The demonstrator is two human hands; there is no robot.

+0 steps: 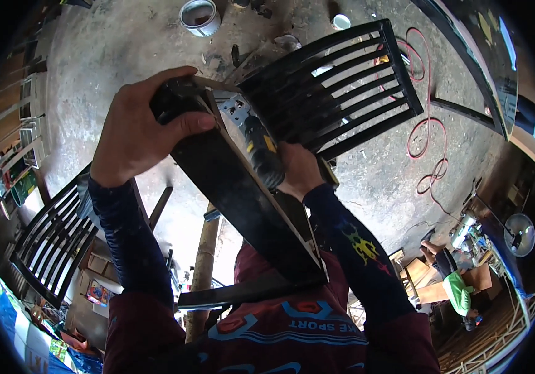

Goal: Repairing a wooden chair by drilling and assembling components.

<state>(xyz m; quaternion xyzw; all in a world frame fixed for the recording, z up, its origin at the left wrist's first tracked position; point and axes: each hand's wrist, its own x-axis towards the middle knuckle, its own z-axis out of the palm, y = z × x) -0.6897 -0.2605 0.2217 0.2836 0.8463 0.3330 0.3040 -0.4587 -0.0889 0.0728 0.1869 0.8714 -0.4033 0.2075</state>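
Left hand (139, 134): we gripped the dark chair (248, 193) top tightly
Right hand (297, 169): beside it, we squeezed the drill (261, 153)
Work: we judged screwing unfinished

A single view comes from a wide fisheye camera worn on the person's head, looking steeply down over the chest and both forearms, which enter from the lower edge. It sits close to the long dark tapered wooden board (242, 193) held before the body, with the grey concrete floor (124, 50) farther below. Straight edges bend toward the dark round rim.
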